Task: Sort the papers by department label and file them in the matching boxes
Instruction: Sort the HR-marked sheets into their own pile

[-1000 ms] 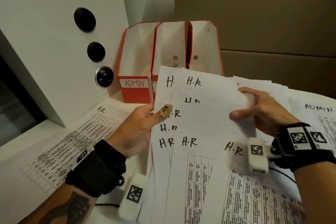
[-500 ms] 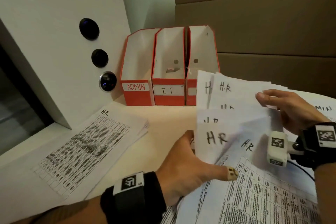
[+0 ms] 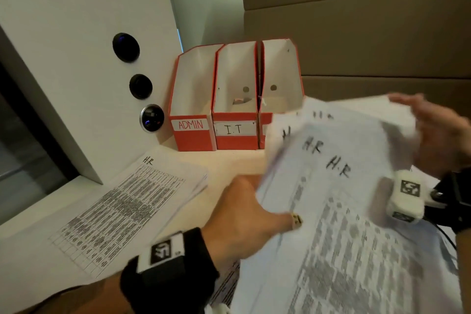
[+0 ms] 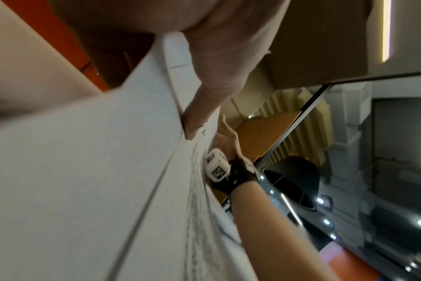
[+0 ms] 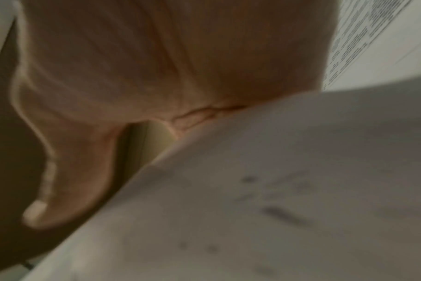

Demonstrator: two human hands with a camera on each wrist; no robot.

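While both hands, left hand (image 3: 244, 214) and right hand (image 3: 441, 135), pinch the fanned H.R papers (image 3: 331, 186) just right of the I.T box (image 3: 235, 120), loose sheets could easily slide out.

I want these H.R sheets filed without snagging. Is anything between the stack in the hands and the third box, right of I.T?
Nothing visible stands between them. The H.R sheets, held by the left hand and right hand, already overlap the front of the third box. Its label is hidden behind them; its visible interior holds no papers.
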